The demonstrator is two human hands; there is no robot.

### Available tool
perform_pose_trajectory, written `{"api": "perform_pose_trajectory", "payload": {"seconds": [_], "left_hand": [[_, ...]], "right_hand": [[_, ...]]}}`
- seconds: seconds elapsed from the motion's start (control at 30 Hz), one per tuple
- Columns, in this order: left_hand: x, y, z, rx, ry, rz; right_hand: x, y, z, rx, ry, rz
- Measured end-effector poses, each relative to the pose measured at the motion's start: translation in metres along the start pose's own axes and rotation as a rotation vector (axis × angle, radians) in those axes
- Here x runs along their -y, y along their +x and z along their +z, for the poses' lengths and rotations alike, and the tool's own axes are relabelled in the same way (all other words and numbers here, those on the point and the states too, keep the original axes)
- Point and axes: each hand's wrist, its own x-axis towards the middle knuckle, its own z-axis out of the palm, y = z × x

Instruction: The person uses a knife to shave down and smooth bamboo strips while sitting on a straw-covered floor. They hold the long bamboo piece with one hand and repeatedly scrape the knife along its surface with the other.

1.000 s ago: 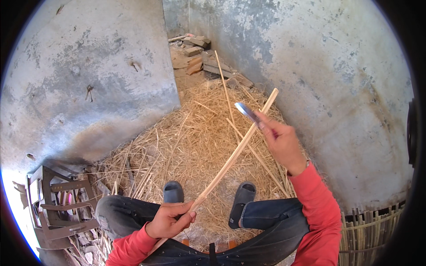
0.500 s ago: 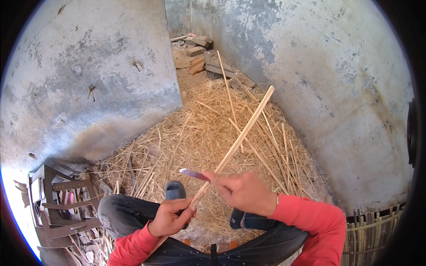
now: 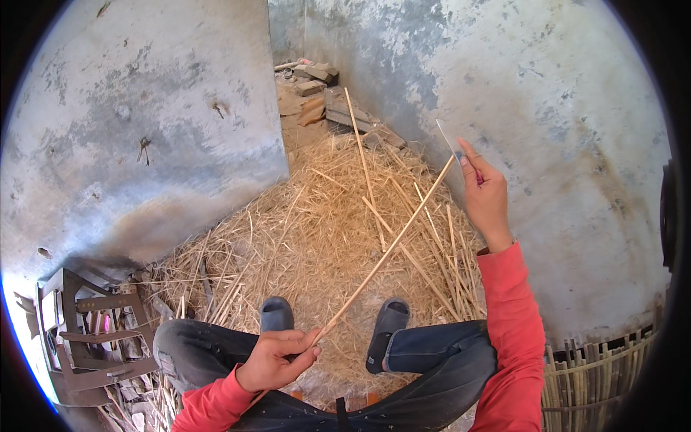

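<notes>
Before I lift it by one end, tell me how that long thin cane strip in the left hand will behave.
The strip spans straight from the left hand to the knife in the right hand, so it is probably fairly stiff yet springy. Being so thin, it is likely light and would droop held by one end. It may snap if bent sharply.

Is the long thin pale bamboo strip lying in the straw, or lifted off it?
Lifted. The long thin pale bamboo strip slants above the straw pile, its near end pinched in the left hand, its far end by the right hand.
</notes>
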Motion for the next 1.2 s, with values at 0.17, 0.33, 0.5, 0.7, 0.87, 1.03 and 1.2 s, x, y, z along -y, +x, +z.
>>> {"api": "perform_pose_trajectory", "payload": {"seconds": [0.17,0.33,0.5,0.7,0.87,1.03,1.2], "left_hand": [[0.002,-0.002,0.003,-0.055,0.028,0.083],[0.010,-0.005,0.001,-0.092,0.003,-0.052],[0.010,-0.004,0.001,-0.148,-0.080,-0.114],[0.010,0.001,0.002,-0.161,-0.087,-0.142],[0.005,-0.001,-0.002,-0.124,-0.023,-0.103],[0.005,-0.005,0.002,-0.009,-0.028,-0.043],[0.002,-0.005,0.002,-0.035,-0.027,0.011]], "right_hand": [[-0.007,-0.005,0.002,0.072,0.016,-0.011],[0.041,-0.050,0.033,0.308,0.102,-0.054],[0.072,-0.098,0.056,0.537,0.077,-0.196],[0.093,-0.128,0.060,0.665,0.136,-0.353],[0.053,-0.085,0.065,0.356,-0.019,-0.345],[-0.008,-0.022,0.039,0.036,-0.075,-0.148],[-0.001,-0.023,0.036,0.057,0.021,-0.042]]}}
